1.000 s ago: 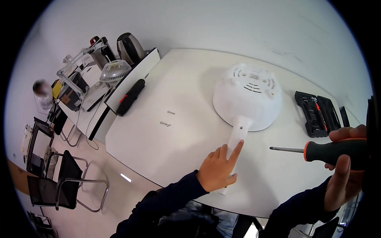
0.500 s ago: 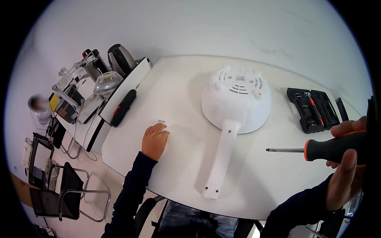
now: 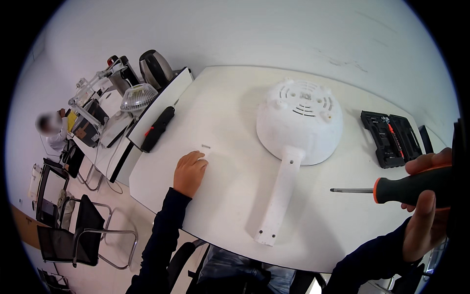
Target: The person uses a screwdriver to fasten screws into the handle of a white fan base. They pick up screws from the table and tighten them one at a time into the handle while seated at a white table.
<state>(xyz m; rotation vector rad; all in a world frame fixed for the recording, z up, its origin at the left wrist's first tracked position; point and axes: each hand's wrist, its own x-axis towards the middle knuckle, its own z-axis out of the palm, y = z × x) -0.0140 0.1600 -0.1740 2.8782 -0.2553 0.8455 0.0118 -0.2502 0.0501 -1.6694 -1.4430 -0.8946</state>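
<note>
My left hand [image 3: 190, 174] rests low over the white table, fingers bent and slightly apart, with nothing visible in them. Just beyond its fingertips lie what look like small screws [image 3: 205, 146], too small to tell how many. At the right, my right hand [image 3: 425, 206] grips a dark green screwdriver [image 3: 409, 190] with orange trim, its shaft pointing left above the table. Between the hands lies a white bowl-shaped housing [image 3: 299, 122] with a long handle [image 3: 279, 206], vented side up. Dark screw holes show along the handle.
A black power screwdriver [image 3: 159, 128] lies at the table's left edge. An open black tool case [image 3: 387, 139] sits at the right. Beyond a low partition [image 3: 164, 103] stand a kettle [image 3: 155, 68] and a wire-caged lamp [image 3: 139, 97]. A person [image 3: 53, 128] is at the far left.
The view has shifted slightly, so the table things appear farther right. My left hand has drawn back a little from the small screws. My right hand keeps hold of the screwdriver.
</note>
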